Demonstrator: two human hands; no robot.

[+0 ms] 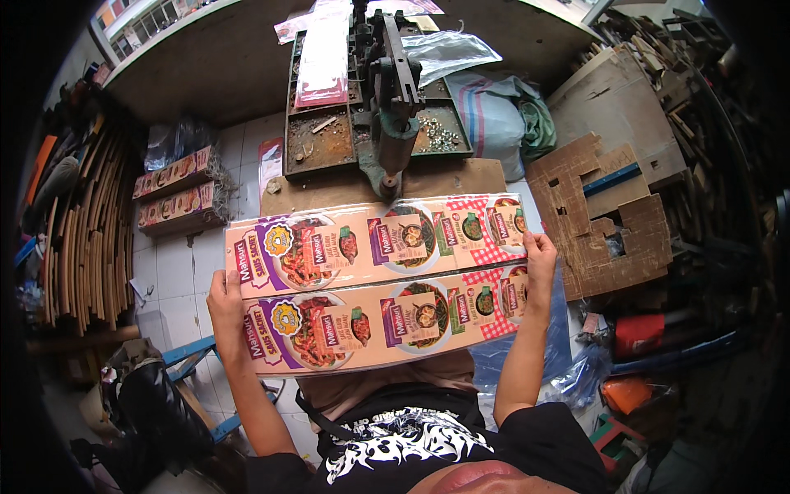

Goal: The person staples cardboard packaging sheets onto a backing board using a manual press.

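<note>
A wide, glossy printed sheet (362, 284), peach with food pictures in two matching rows, lies level in front of me. A dark crease or gap runs between the rows; I cannot tell whether it is one folded piece or two. My left hand (226, 313) grips its left edge, thumb on top. At the right edge my right hand (540, 257) pinches it, fingers partly hidden below. Just beyond the sheet's far edge stands a dark metal hand press (393, 132), its foot over a brown board (469, 174).
Behind the press, a compartmented metal tray (321, 169) holds small shiny metal rings (438, 136) and printed cards (322, 66). Bundled printed packs (177, 206) sit on the left tiled floor beside stacked boards (90, 247). Cut wooden boards (605, 239) and a pale sack (494, 111) are on the right.
</note>
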